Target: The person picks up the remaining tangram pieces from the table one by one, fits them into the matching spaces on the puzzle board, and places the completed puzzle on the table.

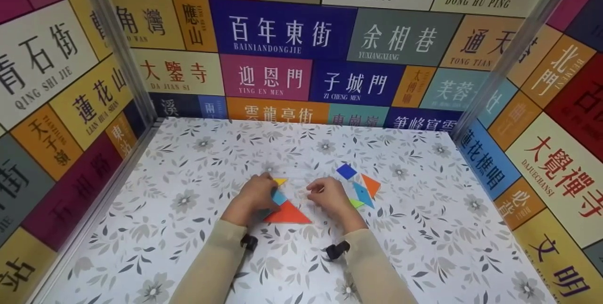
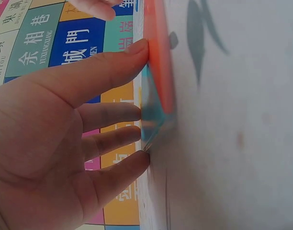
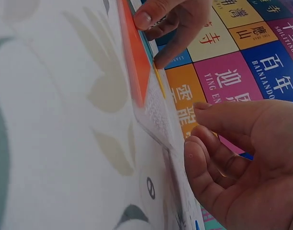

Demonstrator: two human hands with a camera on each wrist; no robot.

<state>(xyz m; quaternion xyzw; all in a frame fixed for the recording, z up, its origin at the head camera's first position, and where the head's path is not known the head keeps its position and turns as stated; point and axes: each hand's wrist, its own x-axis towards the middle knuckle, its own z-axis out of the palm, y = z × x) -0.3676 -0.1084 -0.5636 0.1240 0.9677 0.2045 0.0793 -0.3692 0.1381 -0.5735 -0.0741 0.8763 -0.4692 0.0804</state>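
Observation:
On the tabletop, my left hand [image 1: 256,195] rests over a group of flat tangram pieces. Its thumb touches the red-orange triangle [image 1: 289,213], and the other fingers extend along the edge of a teal piece [image 2: 152,100]. A light blue piece [image 1: 279,197] and the yellow tip of another piece [image 1: 281,181] show beside the fingers; the hand hides the rest of them. To the right of this group, my right hand [image 1: 332,196] hovers with loosely bent fingers. Nothing is visible between its fingertips in the right wrist view, where a pale, see-through edge [image 3: 156,124] lies below.
Right of the right hand lie a dark blue square [image 1: 346,171], an orange triangle [image 1: 371,185], a blue piece [image 1: 363,194] and a partly covered green piece [image 1: 356,203]. Panels with printed signs [image 1: 282,30] enclose the flower-patterned tabletop [image 1: 188,247] at the back and sides.

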